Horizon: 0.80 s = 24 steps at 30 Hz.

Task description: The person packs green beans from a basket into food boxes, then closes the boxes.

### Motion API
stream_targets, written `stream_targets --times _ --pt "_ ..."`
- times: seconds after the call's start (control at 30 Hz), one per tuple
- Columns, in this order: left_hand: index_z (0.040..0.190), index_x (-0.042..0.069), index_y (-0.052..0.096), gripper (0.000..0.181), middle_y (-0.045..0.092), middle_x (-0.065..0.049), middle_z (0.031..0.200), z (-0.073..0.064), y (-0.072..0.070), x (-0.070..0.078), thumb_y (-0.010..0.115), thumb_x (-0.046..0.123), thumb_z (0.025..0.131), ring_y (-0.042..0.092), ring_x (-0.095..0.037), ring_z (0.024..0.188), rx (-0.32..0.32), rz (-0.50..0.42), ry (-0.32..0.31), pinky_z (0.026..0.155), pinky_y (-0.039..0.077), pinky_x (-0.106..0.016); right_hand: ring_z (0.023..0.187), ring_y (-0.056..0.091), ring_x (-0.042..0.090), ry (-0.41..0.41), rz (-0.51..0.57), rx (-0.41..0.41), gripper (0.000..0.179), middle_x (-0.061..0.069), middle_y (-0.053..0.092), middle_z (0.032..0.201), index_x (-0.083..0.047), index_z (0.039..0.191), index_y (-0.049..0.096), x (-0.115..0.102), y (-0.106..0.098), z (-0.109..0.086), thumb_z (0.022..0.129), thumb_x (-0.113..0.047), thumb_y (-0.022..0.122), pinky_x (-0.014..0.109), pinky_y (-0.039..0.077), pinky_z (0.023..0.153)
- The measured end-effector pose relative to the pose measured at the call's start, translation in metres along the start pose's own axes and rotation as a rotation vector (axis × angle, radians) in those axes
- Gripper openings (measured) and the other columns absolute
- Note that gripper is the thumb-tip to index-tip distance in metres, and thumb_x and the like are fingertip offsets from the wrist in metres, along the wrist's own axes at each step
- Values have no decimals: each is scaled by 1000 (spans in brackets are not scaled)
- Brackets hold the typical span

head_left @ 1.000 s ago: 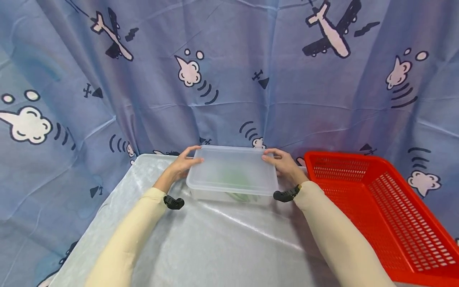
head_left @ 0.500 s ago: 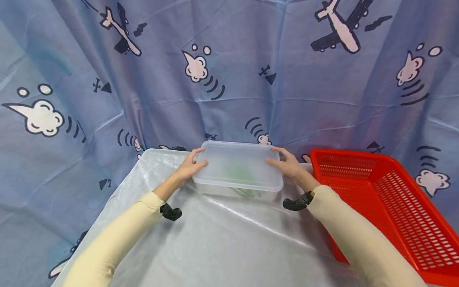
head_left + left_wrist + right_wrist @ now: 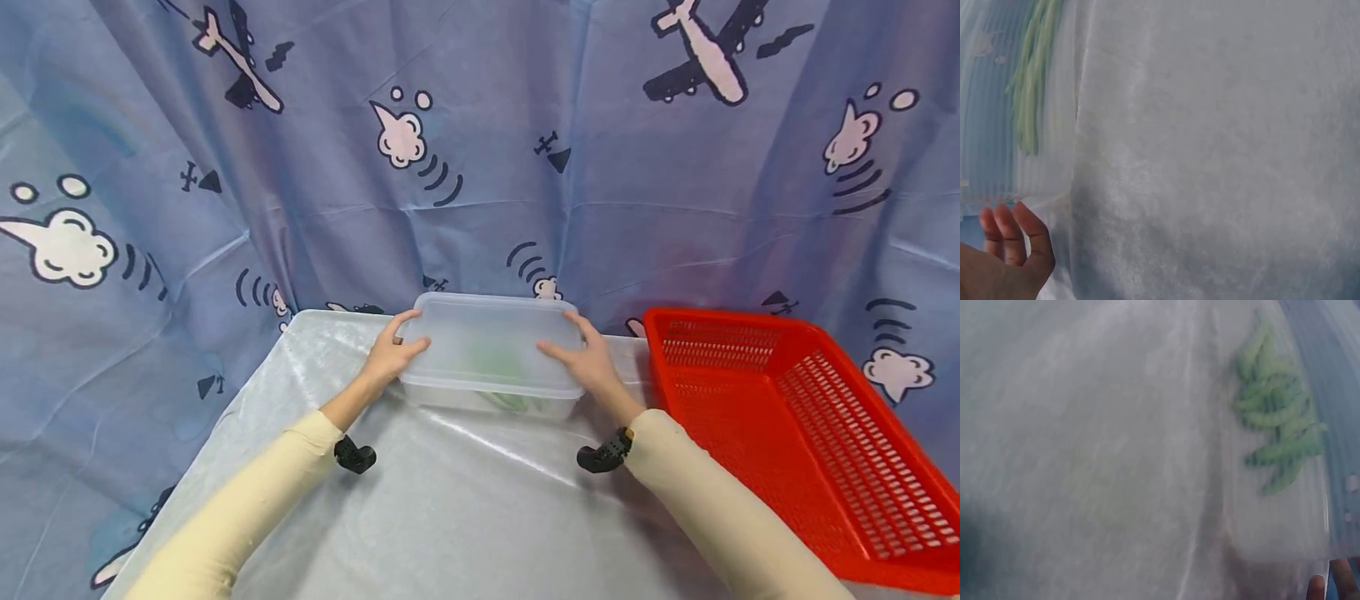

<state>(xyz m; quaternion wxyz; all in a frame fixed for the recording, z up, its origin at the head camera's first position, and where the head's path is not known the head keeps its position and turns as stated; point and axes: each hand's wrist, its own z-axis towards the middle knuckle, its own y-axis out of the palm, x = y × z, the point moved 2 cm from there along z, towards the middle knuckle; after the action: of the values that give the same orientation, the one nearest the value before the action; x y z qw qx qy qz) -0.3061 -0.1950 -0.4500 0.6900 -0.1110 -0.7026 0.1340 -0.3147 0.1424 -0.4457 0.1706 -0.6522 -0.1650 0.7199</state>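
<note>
A translucent plastic food container [image 3: 442, 396] stands on the cloth-covered table, its frosted lid [image 3: 487, 337] lying on top. Around its left end, my left hand [image 3: 388, 354] grips with the thumb on the lid; curled fingers [image 3: 1035, 231] show at that end in the left wrist view. At the opposite end my right hand [image 3: 595, 362] grips likewise, thumb reaching onto the lid. Only its fingertips [image 3: 1315, 587] appear in the blurred right wrist view. Through the walls I see long green stalks [image 3: 1034, 81] and green pods [image 3: 1275, 406].
A red perforated plastic basket [image 3: 757, 442] sits to the right, close to my right forearm. A blue curtain [image 3: 480, 167] with printed planes hangs directly behind the table. Pale shiny cloth [image 3: 450, 517] covers the table in front of the container.
The view has shifted slightly. My right thumb has slid farther inward over the lid, and my right wrist sits lower. Both hands stay at the container's ends.
</note>
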Motion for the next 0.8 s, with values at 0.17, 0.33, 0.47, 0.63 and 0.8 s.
stream_targets --times 0.17,0.33,0.47,0.63,0.8 --pt "151 25 48 61 45 -19 148 -3 -7 3 72 25 95 55 -38 114 29 13 4 90 48 -50 137 37 40 -25 -17 38 76 18 40 155 -6 151 46 -4 3 2 88 -30 82 56 31 110" --pt "151 27 49 60 56 -23 132 -5 -14 1 72 28 95 58 -32 97 63 71 6 77 49 -43 133 43 40 -4 -53 58 72 20 46 151 -10 149 50 -8 9 3 89 -35 81 55 35 107" --pt "152 28 48 62 55 -22 133 -7 -17 -3 71 31 94 57 -32 97 68 121 -4 77 48 -44 133 45 38 23 -134 53 71 19 48 149 -18 149 51 -9 13 2 89 -45 78 56 37 105" --pt "157 27 38 65 33 -19 159 -6 -18 -2 65 34 99 46 -46 129 -34 121 -13 93 45 -57 132 47 39 15 -240 6 74 19 48 149 -19 150 45 -11 10 3 90 -50 74 59 38 103" --pt "161 31 25 68 35 -24 155 -5 -24 6 59 37 103 46 -45 129 -181 100 -89 83 51 -58 131 45 43 19 -288 -65 76 27 44 148 -10 153 37 -25 0 7 95 -52 64 60 35 105"
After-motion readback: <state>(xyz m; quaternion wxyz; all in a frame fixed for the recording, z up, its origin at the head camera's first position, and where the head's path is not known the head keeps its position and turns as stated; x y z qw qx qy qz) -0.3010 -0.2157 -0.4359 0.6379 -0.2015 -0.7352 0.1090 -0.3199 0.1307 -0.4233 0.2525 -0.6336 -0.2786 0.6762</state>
